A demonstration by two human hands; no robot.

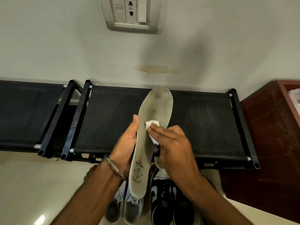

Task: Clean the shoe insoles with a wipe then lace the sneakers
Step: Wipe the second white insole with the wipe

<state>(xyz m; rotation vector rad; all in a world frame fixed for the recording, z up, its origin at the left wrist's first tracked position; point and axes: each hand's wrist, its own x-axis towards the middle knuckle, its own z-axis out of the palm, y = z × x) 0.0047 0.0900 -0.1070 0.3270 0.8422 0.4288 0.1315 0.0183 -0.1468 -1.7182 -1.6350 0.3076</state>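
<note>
My left hand [125, 146] grips a long grey insole [155, 108] by its left edge and holds it up, toe end pointing away, dark smudges on the forefoot. With straight fingers my right hand [173, 146] presses a small white wipe [151, 125] flat against the middle of the insole. A second insole [159, 163] peeks out below my right hand. On the floor under my arms stand a pair of grey sneakers [129, 208] and a pair of black and white sneakers [164, 197].
Two black fabric shoe racks [203, 120] stand against a white wall, one behind the insole and one to the left. A dark red wooden cabinet [267, 143] stands at the right. A wall socket plate [131, 12] sits high up. The floor is pale tile.
</note>
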